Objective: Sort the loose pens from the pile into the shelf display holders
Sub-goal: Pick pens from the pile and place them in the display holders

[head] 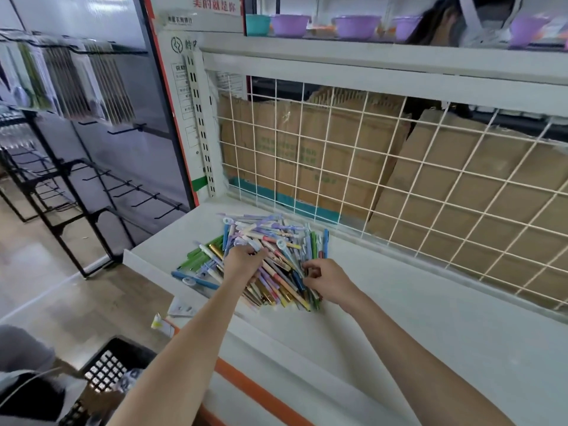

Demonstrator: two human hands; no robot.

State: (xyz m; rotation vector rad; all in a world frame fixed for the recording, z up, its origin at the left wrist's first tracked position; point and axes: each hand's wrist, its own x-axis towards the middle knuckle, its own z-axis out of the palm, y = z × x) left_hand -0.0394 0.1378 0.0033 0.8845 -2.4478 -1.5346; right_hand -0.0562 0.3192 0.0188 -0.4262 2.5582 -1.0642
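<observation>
Picking stage, by the look of it. Pile of loose pens (267, 259) lies on the white shelf (430, 318), just in front of the wire grid panel (399, 179). Left hand (244, 261) rests on the pile's middle, fingers curled down among pens; an actual grip cannot be told. Right hand (327, 281) at the pile's right edge, fingertips pinching at pens there. No display holders in view near the pile. Next: gather matching pens, lift clear, find holders.
</observation>
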